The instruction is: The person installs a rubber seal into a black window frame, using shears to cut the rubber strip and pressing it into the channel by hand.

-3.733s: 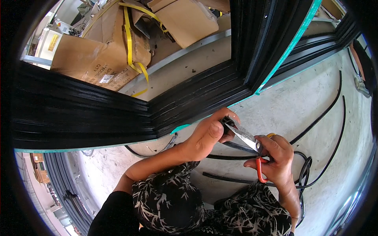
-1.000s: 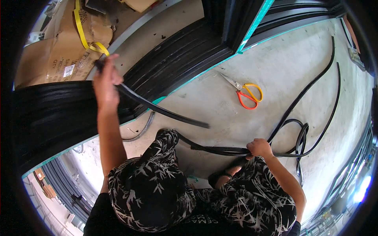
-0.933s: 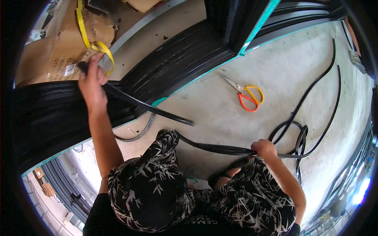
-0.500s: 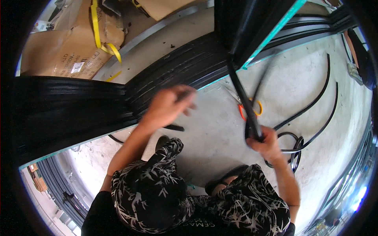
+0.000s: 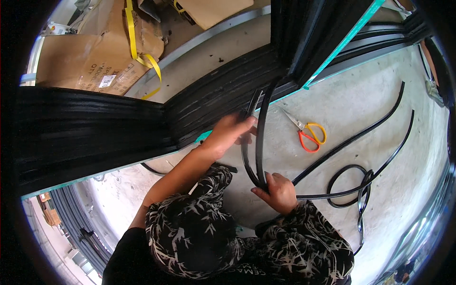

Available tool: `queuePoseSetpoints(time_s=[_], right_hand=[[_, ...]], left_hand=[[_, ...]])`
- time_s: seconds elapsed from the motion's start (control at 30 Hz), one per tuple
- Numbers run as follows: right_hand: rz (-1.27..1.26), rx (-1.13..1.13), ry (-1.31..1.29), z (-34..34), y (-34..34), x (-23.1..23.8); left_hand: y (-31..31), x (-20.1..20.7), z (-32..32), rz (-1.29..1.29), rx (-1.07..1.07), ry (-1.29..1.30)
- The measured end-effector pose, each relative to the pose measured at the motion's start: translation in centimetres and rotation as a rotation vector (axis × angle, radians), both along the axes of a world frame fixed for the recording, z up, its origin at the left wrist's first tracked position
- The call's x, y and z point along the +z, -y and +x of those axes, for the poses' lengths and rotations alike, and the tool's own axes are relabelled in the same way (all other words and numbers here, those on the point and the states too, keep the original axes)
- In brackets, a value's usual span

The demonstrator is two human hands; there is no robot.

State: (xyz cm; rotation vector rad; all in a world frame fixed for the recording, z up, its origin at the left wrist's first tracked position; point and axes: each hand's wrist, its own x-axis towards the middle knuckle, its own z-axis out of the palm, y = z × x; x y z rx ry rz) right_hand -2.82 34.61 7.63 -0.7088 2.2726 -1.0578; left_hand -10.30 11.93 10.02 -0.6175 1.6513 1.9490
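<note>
Two hands on one doubled black strip, scissors set aside

Both hands work the same black strip, which runs in two near-parallel lengths from the stacked black profiles down toward the person's lap. The left hand is closed loosely round the upper part, fingers curled over both lengths close to the stack, apparently to keep them together and in line. The right hand pinches the lower end where the two lengths meet, thumb over the bend, which holds the fold tight. The strip therefore hangs taut between the hands, above the concrete floor, not resting on it.

Scissors with orange and yellow handles lie on the floor just right of the strip, within reach and touched by neither hand. More black strip loops and trails across the floor to the right, well apart from the hands. Cardboard with yellow strapping sits beyond the stack.

Against the frame half a second earlier: the left hand was then near the stack with no clear hold; it now grips the strip. The right hand held the strip up higher, roughly level with the scissors; it now sits lower and nearer the knees, with the strip folded into two lengths. The scissors have not shifted.
</note>
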Motion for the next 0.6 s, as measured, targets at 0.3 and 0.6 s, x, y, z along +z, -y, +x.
queuePoseSetpoints(time_s=[0.3,0.6], right_hand=[[0.432,0.409,-0.292,2.3,-1.7,-1.3],[0.334,0.273,-0.028,3.2,-1.4,-0.7]], left_hand=[[2.4,0.2,-1.1,-0.235,0.15,-0.208],[1.8,1.2,-1.1,-0.281,0.118,-0.555]])
